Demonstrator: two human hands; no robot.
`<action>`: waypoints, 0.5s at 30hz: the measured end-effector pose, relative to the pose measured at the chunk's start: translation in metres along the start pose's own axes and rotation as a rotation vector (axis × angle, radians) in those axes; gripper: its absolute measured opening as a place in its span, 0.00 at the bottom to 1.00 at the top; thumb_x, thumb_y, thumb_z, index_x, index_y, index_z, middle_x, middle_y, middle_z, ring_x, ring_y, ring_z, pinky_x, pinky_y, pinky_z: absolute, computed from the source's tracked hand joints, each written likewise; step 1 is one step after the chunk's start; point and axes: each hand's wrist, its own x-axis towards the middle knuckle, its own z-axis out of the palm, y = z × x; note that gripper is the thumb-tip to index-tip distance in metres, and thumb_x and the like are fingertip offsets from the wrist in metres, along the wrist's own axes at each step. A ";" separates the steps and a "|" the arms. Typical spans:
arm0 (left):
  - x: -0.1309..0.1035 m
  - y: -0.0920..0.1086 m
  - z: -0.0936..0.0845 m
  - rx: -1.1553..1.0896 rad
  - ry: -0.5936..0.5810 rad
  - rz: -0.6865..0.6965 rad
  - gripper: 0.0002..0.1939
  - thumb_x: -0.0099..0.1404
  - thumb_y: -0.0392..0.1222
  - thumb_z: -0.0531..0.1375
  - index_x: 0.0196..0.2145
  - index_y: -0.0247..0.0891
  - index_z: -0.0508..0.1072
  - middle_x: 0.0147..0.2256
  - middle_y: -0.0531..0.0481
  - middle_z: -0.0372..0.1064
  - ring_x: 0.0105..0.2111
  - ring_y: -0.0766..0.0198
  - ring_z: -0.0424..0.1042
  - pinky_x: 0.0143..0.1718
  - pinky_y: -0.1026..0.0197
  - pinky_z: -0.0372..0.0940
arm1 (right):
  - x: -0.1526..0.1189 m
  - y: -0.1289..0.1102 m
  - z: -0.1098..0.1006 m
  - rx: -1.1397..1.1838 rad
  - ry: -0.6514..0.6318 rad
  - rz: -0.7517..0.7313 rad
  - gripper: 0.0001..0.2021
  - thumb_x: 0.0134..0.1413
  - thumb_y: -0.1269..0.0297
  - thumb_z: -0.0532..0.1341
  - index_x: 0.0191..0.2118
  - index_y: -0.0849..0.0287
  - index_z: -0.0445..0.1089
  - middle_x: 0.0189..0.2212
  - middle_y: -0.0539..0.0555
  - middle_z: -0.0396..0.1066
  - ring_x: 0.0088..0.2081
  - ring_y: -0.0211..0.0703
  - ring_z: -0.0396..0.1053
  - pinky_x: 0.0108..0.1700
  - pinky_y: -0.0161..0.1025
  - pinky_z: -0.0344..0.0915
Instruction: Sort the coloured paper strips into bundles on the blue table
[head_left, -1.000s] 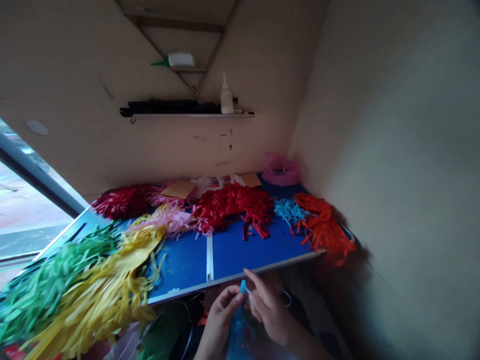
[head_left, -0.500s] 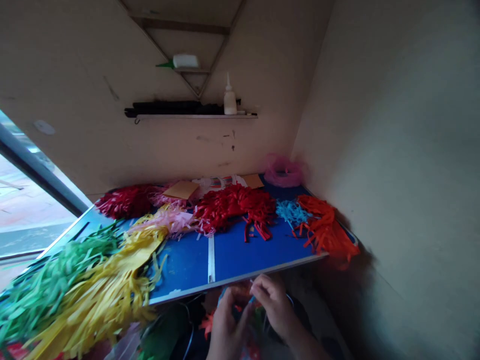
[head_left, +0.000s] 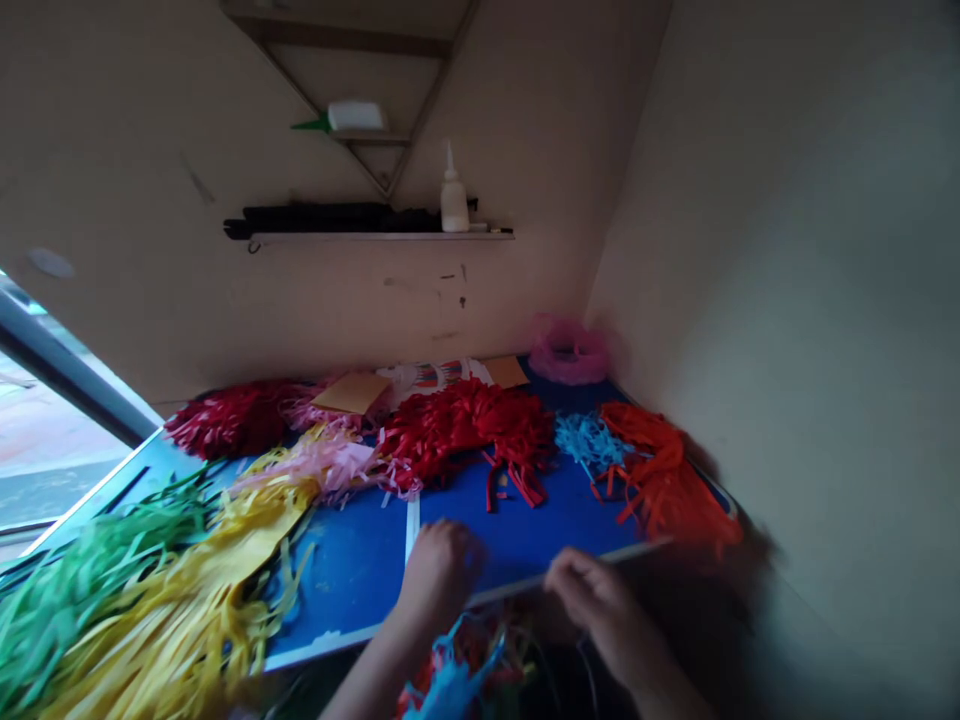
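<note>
My left hand (head_left: 444, 562) is raised over the front edge of the blue table (head_left: 360, 560), blurred, and what its fingers hold, if anything, cannot be made out. To its right, my right hand (head_left: 589, 590) is pinched closed near the table edge; anything between its fingertips is too small to see. Below and between the hands, light blue strips (head_left: 454, 680) lie over red and other coloured strips beneath the table edge.
Fringed bundles lie on the table: green (head_left: 112, 570), yellow (head_left: 187, 590), pink (head_left: 330, 465), dark red (head_left: 232, 420), bright red (head_left: 472, 425), blue (head_left: 589, 440) and orange (head_left: 675, 480). A shelf (head_left: 375, 237) holds a white bottle (head_left: 454, 205).
My hands have moved apart, the left one up over the table and the right one to the right. The light blue strips show more below them. The view has shifted slightly.
</note>
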 end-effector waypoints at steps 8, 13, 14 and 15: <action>0.156 -0.056 -0.001 0.105 0.091 0.020 0.11 0.68 0.43 0.59 0.46 0.36 0.72 0.49 0.45 0.70 0.51 0.56 0.69 0.54 0.44 0.62 | 0.018 0.049 0.036 -0.134 -0.147 0.090 0.24 0.50 0.39 0.60 0.28 0.58 0.70 0.21 0.47 0.61 0.27 0.39 0.59 0.31 0.34 0.56; 0.181 -0.079 -0.007 0.027 0.122 -0.066 0.14 0.67 0.45 0.59 0.47 0.35 0.71 0.48 0.45 0.70 0.48 0.56 0.71 0.50 0.45 0.67 | 0.027 0.049 0.018 -0.164 -0.063 0.074 0.21 0.52 0.41 0.59 0.25 0.56 0.66 0.20 0.47 0.58 0.26 0.39 0.56 0.32 0.36 0.57; 0.187 -0.083 -0.011 0.002 0.139 -0.104 0.14 0.68 0.45 0.59 0.48 0.36 0.71 0.49 0.45 0.70 0.48 0.56 0.71 0.50 0.46 0.67 | 0.029 0.049 0.017 -0.173 -0.054 0.061 0.20 0.51 0.42 0.59 0.24 0.55 0.65 0.20 0.47 0.58 0.25 0.40 0.56 0.32 0.36 0.57; 0.193 -0.087 -0.016 -0.030 0.153 -0.143 0.15 0.68 0.46 0.59 0.48 0.36 0.71 0.49 0.45 0.70 0.47 0.57 0.71 0.49 0.46 0.68 | 0.031 0.051 0.018 -0.177 -0.058 0.049 0.20 0.50 0.42 0.59 0.23 0.55 0.64 0.19 0.47 0.57 0.25 0.40 0.56 0.31 0.37 0.57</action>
